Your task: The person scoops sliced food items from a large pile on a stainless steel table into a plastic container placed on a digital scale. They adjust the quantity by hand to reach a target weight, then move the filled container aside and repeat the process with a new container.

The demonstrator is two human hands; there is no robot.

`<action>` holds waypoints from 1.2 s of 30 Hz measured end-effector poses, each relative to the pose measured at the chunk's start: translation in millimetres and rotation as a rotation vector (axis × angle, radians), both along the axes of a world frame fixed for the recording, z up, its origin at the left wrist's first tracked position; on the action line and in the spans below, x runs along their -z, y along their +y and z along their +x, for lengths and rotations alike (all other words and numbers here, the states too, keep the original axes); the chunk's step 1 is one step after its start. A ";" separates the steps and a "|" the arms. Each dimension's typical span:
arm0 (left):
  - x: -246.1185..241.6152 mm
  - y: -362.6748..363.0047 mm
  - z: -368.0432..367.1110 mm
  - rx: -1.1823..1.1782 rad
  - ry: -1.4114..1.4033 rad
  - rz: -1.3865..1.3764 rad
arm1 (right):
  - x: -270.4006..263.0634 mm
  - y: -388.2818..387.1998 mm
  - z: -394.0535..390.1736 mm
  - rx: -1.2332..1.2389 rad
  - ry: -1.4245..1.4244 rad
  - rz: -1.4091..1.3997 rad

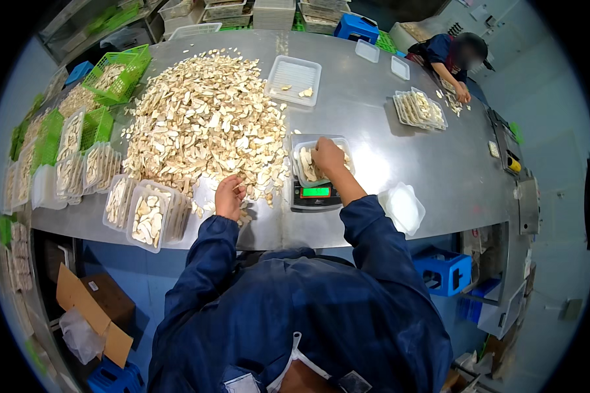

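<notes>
A large heap of pale, dried-looking slices (206, 123), probably mushroom, lies on the steel table in front of me. My left hand (230, 196) is at the heap's near edge with its fingers loosely curled; whether a slice is between them is unclear. My right hand (328, 156) reaches down into a clear plastic tray (309, 182) of slices, its fingertips hidden among them. That tray sits on a digital scale (316, 202) with a lit green display. Right of the scale is a stack of empty clear trays (403, 209).
Filled trays (150, 216) stand along the left front edge, near green baskets (120, 81). Beyond the scale lies a wide tray (295, 78) with a few slices. More filled trays (419, 109) stand at the right, near another person (447, 61) handling slices. A blue stool (442, 272) is below.
</notes>
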State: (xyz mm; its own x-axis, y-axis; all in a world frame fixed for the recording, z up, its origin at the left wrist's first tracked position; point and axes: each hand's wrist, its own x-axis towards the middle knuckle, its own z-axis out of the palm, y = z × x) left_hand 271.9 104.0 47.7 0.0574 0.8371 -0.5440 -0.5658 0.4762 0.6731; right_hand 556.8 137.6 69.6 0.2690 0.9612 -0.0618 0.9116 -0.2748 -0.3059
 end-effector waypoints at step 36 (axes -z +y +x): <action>16.7 1.5 40.4 0.343 -0.005 0.041 | -63.1 -89.6 52.1 0.366 0.936 0.534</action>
State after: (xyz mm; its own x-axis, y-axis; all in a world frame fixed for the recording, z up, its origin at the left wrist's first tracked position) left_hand 312.3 105.5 30.9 0.3420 0.7900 -0.5089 -0.3810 0.6116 0.6933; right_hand 608.9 48.1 132.7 0.6024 0.7982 0.0083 0.1559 -0.1075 -0.9819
